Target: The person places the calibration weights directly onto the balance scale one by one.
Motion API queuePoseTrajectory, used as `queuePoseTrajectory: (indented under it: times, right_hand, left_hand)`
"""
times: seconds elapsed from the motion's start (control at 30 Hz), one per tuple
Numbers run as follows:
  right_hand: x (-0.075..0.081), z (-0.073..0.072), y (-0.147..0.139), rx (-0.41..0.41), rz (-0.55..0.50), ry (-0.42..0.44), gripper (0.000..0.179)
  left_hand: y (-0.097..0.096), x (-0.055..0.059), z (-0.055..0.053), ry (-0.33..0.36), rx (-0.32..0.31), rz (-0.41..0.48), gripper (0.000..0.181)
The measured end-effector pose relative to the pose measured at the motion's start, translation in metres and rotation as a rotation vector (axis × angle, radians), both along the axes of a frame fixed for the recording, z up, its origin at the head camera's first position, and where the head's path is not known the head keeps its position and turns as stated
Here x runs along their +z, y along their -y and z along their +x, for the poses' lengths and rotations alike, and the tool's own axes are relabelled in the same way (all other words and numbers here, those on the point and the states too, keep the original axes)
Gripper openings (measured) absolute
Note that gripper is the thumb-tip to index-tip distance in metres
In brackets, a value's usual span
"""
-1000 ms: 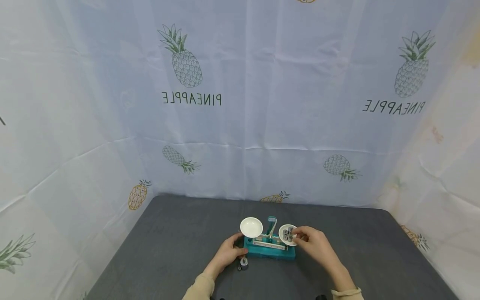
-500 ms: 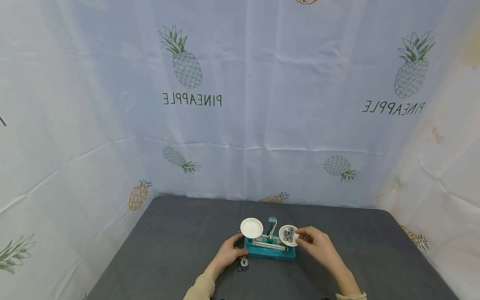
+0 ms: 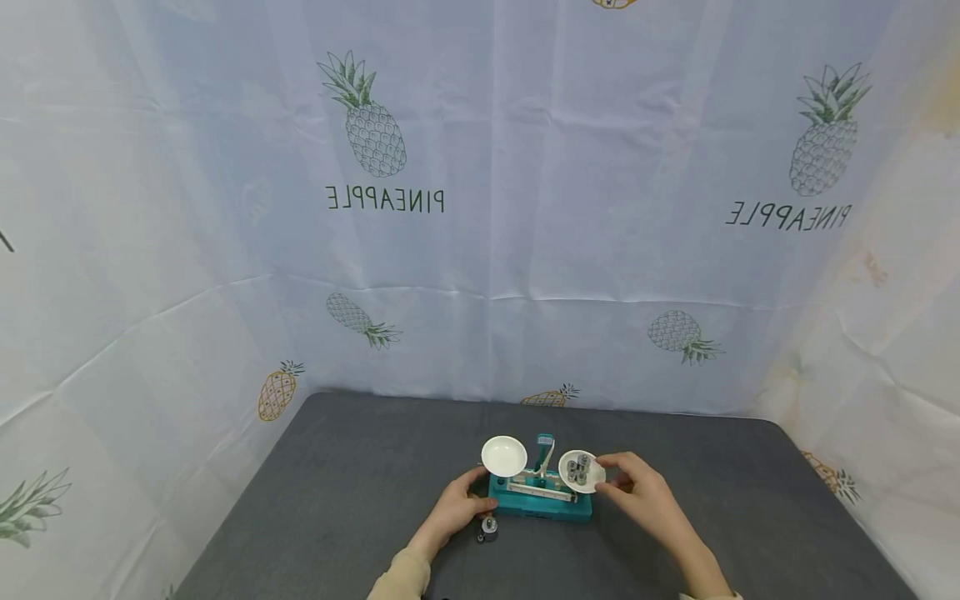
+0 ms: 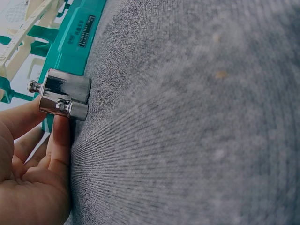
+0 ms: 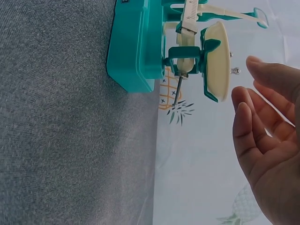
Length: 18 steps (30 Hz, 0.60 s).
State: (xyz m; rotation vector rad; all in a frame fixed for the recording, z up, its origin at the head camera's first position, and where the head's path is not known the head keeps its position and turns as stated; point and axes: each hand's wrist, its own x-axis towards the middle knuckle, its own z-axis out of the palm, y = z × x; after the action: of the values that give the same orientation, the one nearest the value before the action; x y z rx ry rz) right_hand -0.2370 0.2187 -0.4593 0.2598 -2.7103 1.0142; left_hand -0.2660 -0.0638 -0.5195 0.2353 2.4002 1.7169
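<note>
A teal balance scale [image 3: 540, 506] with two white pans stands on the table. My left hand [image 3: 452, 507] grips the left end of its base, thumb in front and fingers behind. The left pan [image 3: 504, 456] holds nothing; several metal weights [image 3: 582, 462] stand in the right pan [image 3: 594, 478]. Beside that pan's right rim is my right hand [image 3: 641, 493], thumb and fingers apart and holding nothing. In the right wrist view the knob of a weight [image 5: 235, 71] shows above the pan edge. A large weight [image 4: 68, 86] and a small one [image 4: 78, 110] stand close by my left fingers.
A dark grey cloth covers the table [image 3: 360, 467]. White curtain [image 3: 525, 250] printed with pineapples hangs behind and at both sides. The scale's upright [image 3: 545, 447] rises between the two pans.
My right hand has drawn back to the right from the weights in the right pan and its fingers have parted. The left hand stays on the base.
</note>
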Motion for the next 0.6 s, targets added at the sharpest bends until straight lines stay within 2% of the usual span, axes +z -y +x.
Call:
queuePoseTrajectory:
  times: [0.1,0.33,0.6]
  right_hand:
    - [0.0,0.001,-0.002,-0.003,-0.013,0.012,0.033]
    - [0.0,0.004,-0.006,0.016,-0.064,0.019,0.037]
    - [-0.002,0.004,-0.008,0.003,-0.081,0.079,0.045]
  left_hand:
    - [0.0,0.0,0.0,0.003,-0.001,0.002,0.057]
    - [0.001,-0.018,-0.009,0.008,-0.002,0.001,0.061]
    - [0.002,-0.018,-0.01,0.004,-0.012,0.006,0.062]
